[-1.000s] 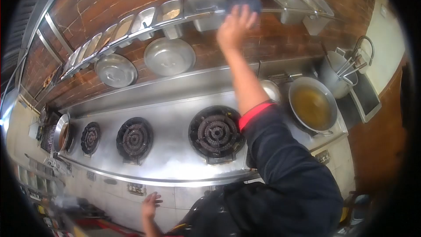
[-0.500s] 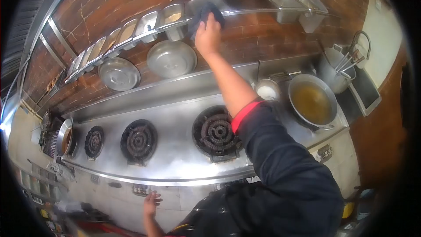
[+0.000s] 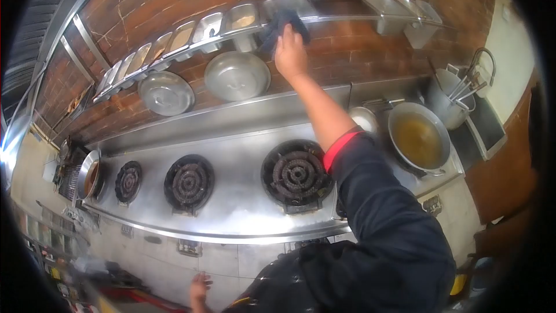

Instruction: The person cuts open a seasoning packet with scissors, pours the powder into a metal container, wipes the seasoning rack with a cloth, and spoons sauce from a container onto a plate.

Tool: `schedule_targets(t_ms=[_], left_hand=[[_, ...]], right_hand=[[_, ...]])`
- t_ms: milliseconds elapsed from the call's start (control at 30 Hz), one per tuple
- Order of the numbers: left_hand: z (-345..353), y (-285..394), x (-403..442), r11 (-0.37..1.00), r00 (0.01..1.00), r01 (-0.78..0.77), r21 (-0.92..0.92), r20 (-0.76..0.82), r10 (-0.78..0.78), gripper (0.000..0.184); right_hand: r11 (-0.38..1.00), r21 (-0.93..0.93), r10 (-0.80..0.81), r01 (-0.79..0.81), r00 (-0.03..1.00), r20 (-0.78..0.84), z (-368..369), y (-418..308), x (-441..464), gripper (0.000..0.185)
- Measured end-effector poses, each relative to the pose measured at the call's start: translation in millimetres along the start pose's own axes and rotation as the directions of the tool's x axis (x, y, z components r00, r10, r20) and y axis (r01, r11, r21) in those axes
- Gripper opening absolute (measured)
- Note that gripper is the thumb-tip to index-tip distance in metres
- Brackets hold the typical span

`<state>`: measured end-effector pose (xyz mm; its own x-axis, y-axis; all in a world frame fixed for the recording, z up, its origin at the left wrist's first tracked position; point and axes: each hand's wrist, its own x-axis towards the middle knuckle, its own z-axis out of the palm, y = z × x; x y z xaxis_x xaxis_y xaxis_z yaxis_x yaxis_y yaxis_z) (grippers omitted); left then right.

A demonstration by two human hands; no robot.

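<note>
My right hand point(image 3: 291, 53) is stretched up and forward, closed on a dark cloth point(image 3: 285, 29). The cloth lies against the metal rail shelf point(image 3: 341, 18), in front of a steel pan point(image 3: 284, 3) set in it, and covers part of that pan. My left hand point(image 3: 201, 285) hangs low, short of the stove's front edge, with its fingers loosely apart and nothing visible in them.
Several metal containers point(image 3: 242, 16) line the shelf. Two round steel lids or bowls point(image 3: 237, 75) lean below it. The steel stove point(image 3: 237, 162) has several burners point(image 3: 298, 174). At right stand a pan of yellowish liquid point(image 3: 442, 132) and a pot with utensils point(image 3: 443, 101).
The view has shifted slightly, so the stove and shelf appear further right. My right hand stays at the same part of the shelf with the cloth. My left hand sits a little lower.
</note>
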<state>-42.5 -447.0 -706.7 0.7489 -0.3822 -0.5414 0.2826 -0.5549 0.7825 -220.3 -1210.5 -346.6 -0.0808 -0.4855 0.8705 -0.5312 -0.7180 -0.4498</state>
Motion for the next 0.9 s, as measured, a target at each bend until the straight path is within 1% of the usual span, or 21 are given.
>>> schedule_targets(t_ms=[33,100,133,167,233,267,300,333,367,400,433,500,567,600,633,700,767,800,833,900], left_hand=[[2.4,6.1,2.5,0.999,1.000,0.001,0.043,0.013,-0.001,0.046],[-2.6,-3.9,-8.5,0.999,1.000,0.025,0.046,-0.007,-0.024,0.045],[-1.2,-10.0,-11.6,0.998,0.998,0.051,0.039,-0.028,-0.050,0.045],[-2.0,-14.4,-16.7,0.998,0.998,0.053,0.028,-0.031,-0.052,0.045],[-10.1,-23.1,-31.7,0.984,0.988,0.151,0.091,-0.044,-0.147,0.042],[-9.0,-21.5,-26.7,0.984,0.988,0.152,0.090,-0.045,-0.149,0.042],[-7.8,-17.2,-16.7,0.991,0.992,0.123,0.061,-0.026,-0.122,0.041],[-7.9,-13.9,-11.3,0.995,0.996,0.092,0.035,-0.008,-0.091,0.040],[-7.1,-5.4,-7.5,0.995,0.996,0.089,0.042,-0.010,-0.089,0.040],[4.3,29.1,-12.6,0.999,1.000,0.018,0.044,-0.006,-0.018,0.042],[12.1,54.7,-18.7,0.998,0.998,-0.055,0.044,-0.001,0.055,0.044],[11.2,64.6,-18.9,0.999,0.999,-0.044,0.025,-0.029,0.045,0.042],[2.4,57.4,-15.8,0.999,0.998,-0.033,-0.010,-0.055,0.032,0.041],[-12.7,29.6,-10.2,1.000,0.999,-0.005,-0.002,-0.052,0.005,0.040],[-18.4,12.1,-7.7,1.000,0.998,0.028,0.008,-0.048,-0.028,0.040],[-17.2,15.5,-16.4,0.998,0.997,0.063,0.012,-0.051,-0.062,0.042],[-10.8,35.2,-17.0,0.996,0.995,0.086,0.031,-0.056,-0.084,0.043],[-1.9,47.6,-16.5,0.999,0.997,0.032,0.007,-0.068,-0.032,0.042],[3.5,55.7,-16.3,1.000,0.997,-0.023,-0.016,-0.077,0.022,0.040],[4.5,63.2,-15.4,1.000,0.999,-0.023,-0.011,-0.049,0.022,0.041]], right_hand=[[1.000,0.016,-0.024,0.024,1.000,0.011,-4.5,-0.6,0.9,0.042],[0.999,-0.024,-0.044,0.044,0.999,0.004,-23.7,26.3,17.9,0.040],[0.999,-0.038,0.007,-0.007,1.000,-0.020,-36.5,35.7,30.7,0.040],[0.991,0.017,0.130,-0.129,0.978,-0.165,-41.7,40.5,42.1,0.039],[0.995,-0.008,0.088,-0.100,0.913,-0.398,-40.7,41.4,53.2,0.038],[0.985,0.003,0.166,-0.171,0.954,-0.251,-35.0,37.5,50.4,0.039],[0.970,0.002,0.242,-0.243,0.965,-0.098,-35.7,14.2,44.6,0.041],[0.971,-0.010,0.240,-0.240,0.969,0.065,-28.8,-4.7,36.4,0.044],[0.990,-0.086,0.123,-0.115,0.988,0.092,-10.4,-15.0,16.2,0.049],[0.997,-0.041,0.076,-0.070,0.983,0.167,-0.1,-25.4,1.8,0.050],[0.997,0.008,0.079,-0.081,0.987,0.140,16.7,-24.0,-5.9,0.052],[0.995,0.008,0.093,-0.096,0.980,0.174,4.7,-24.7,-4.2,0.052],[0.999,-0.028,-0.039,0.043,0.993,0.113,-10.9,3.8,6.1,0.053],[0.997,-0.032,0.072,-0.070,0.992,0.099,-22.4,7.5,14.5,0.052],[0.986,0.012,0.168,-0.169,0.985,0.049,-23.9,12.7,24.3,0.054],[0.947,0.079,0.314,-0.312,0.949,-0.016,-24.9,0.1,32.4,0.056],[0.973,0.020,0.228,-0.230,0.971,0.069,-7.0,-22.6,23.4,0.059],[0.988,-0.041,0.153,-0.148,0.964,0.216,-6.2,-35.2,14.0,0.062],[0.992,-0.006,0.123,-0.127,0.947,0.297,1.4,-41.8,5.6,0.061],[0.997,0.024,0.061,-0.070,0.962,0.266,8.5,-38.4,1.0,0.060]])
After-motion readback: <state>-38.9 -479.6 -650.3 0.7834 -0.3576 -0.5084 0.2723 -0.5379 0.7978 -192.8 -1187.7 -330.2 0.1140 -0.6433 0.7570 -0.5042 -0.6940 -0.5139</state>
